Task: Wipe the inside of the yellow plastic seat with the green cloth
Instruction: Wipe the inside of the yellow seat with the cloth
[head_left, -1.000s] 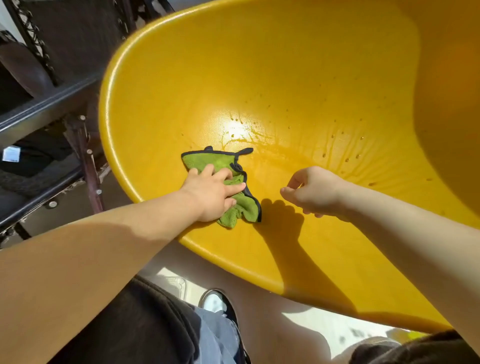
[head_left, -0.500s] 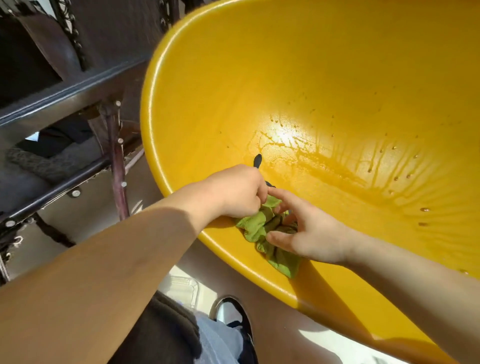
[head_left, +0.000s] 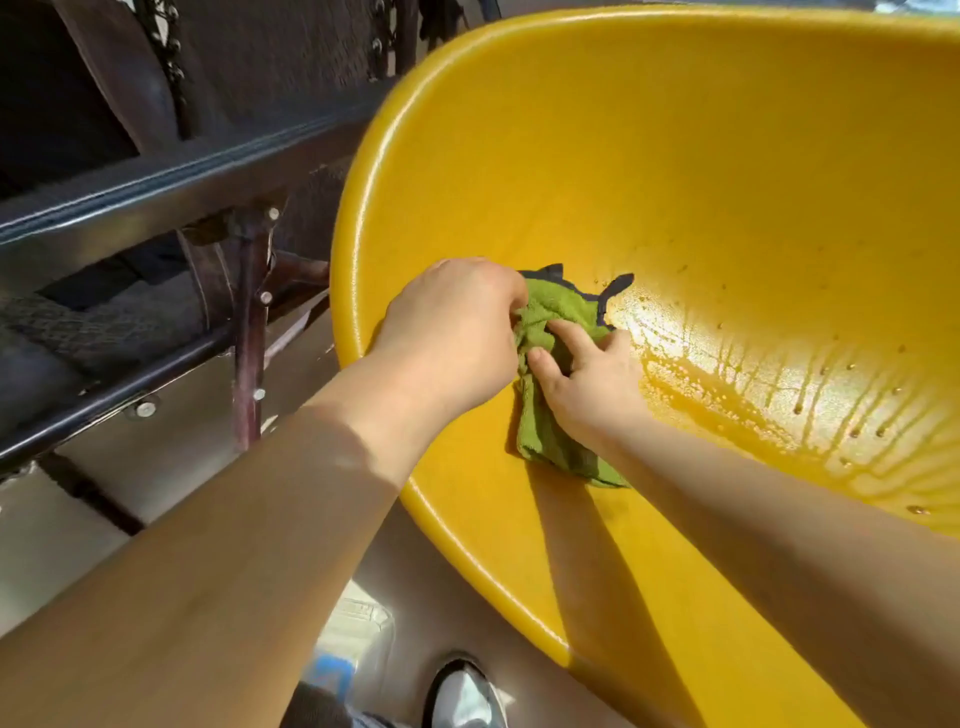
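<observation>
The yellow plastic seat (head_left: 675, 171) fills the right of the view, its inside wet with drops and streaks. The green cloth (head_left: 550, 441) with a dark hem lies bunched on the inner wall near the left rim. My left hand (head_left: 457, 332) is closed on the cloth's upper left part. My right hand (head_left: 587, 379) grips the cloth from the right, fingers curled into its folds. Both hands touch each other over the cloth, and its middle is hidden under them.
A dark metal rail and frame (head_left: 156, 197) run along the left, with a bolted post (head_left: 249, 332) close to the seat's rim. Below the seat are pale floor, a clear plastic box (head_left: 358, 639) and my shoe (head_left: 465, 696).
One second ago the cloth lay flat under my left hand alone. My right hand came over and took hold of it; the cloth is now bunched between both hands.
</observation>
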